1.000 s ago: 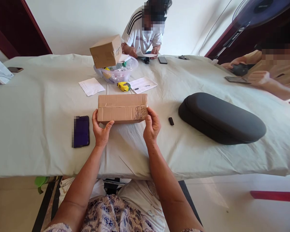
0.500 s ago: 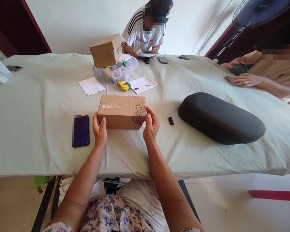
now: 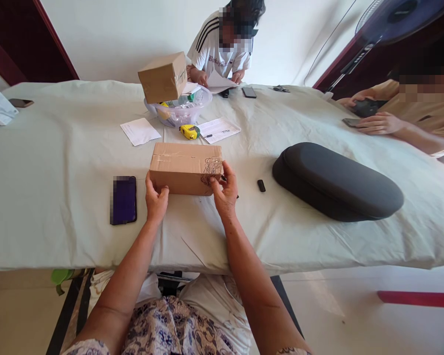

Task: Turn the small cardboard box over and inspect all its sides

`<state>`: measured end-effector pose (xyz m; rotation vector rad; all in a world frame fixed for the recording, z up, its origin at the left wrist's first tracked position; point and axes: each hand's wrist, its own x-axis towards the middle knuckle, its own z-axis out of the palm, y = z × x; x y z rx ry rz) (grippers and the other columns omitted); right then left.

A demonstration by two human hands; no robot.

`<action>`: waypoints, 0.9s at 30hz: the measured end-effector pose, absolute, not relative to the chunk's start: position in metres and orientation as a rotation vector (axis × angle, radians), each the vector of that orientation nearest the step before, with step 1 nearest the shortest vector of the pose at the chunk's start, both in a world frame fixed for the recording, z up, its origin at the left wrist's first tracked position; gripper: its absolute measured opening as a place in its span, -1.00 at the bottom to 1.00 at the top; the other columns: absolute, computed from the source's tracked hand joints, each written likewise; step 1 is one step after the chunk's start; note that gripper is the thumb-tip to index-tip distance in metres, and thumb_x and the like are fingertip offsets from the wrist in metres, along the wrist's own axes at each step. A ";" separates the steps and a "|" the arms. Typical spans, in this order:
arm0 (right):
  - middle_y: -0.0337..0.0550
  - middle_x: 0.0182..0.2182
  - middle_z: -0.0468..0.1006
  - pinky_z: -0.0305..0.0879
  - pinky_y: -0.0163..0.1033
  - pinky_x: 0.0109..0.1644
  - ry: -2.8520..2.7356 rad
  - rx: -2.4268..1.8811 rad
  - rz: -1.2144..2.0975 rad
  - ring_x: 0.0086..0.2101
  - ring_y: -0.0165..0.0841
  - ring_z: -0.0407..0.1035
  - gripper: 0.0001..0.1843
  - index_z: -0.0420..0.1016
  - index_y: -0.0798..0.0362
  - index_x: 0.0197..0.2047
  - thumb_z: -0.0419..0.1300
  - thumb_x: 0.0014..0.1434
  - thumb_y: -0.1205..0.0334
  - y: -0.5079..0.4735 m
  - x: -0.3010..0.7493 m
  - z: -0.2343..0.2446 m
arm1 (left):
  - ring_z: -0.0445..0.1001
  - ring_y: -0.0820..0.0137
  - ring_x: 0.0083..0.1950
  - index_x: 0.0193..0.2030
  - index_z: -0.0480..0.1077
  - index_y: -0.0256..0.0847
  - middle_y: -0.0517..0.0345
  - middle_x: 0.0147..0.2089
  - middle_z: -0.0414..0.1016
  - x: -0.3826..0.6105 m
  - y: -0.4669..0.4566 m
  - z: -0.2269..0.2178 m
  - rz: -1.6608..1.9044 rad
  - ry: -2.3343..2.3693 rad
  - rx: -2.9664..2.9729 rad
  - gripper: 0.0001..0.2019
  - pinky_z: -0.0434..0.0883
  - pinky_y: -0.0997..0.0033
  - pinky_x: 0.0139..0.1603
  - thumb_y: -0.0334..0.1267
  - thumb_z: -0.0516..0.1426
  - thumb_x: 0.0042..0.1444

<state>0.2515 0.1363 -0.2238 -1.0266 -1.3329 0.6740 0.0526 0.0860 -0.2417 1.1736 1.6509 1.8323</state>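
Observation:
A brown cardboard box, taped along its top and scribbled with dark lines at its right end, is between my two hands. My left hand grips the left end, thumb on the near face and fingers round the side. At the right end my right hand is closed on the box, its thumb over the scribbled near corner. Something small and dark shows between this hand's fingers, too little of it to name. Left of the box lies a dark phone; a small black object lies to the right.
A large dark case lies on the right. Beyond my box are a tape measure, papers and a plastic basin with another box on it. One person sits opposite, another at the right.
The box has shifted slightly away and up in view. My right hand has moved left, its thumb now on the scribbled corner. The person opposite has lowered and shifted the paper.

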 end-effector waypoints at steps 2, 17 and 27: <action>-0.04 0.19 0.44 0.47 -0.21 -0.13 -1.361 -1.061 0.692 0.00 -0.30 0.41 -0.28 0.29 -0.16 0.32 0.27 0.10 -0.01 0.141 0.253 -0.228 | 0.41 0.19 0.33 0.39 0.14 -0.13 -0.11 0.33 0.39 0.052 0.087 -0.244 1.819 1.695 1.163 -0.28 0.30 0.14 0.41 -0.33 0.22 0.07; -0.01 -0.07 0.54 0.43 -0.05 -0.11 -1.615 -1.331 0.660 -0.31 -0.31 0.40 -0.33 0.46 -0.02 0.18 0.38 -0.01 0.01 0.149 0.263 -0.237 | 0.49 0.11 0.20 0.19 0.35 -0.20 -0.13 0.17 0.52 0.050 0.084 -0.238 1.740 1.870 1.146 -0.44 0.39 0.05 0.27 -0.16 0.29 0.03; -0.14 -0.21 0.51 0.40 -0.20 -0.25 -1.496 -1.257 0.528 -0.38 -0.39 0.30 -0.44 0.50 -0.01 0.08 0.28 0.10 -0.15 0.145 0.265 -0.228 | 0.49 0.18 0.11 0.22 0.37 -0.25 -0.16 0.13 0.48 0.052 0.081 -0.233 1.734 1.922 1.186 -0.34 0.48 0.24 0.03 0.15 0.25 0.09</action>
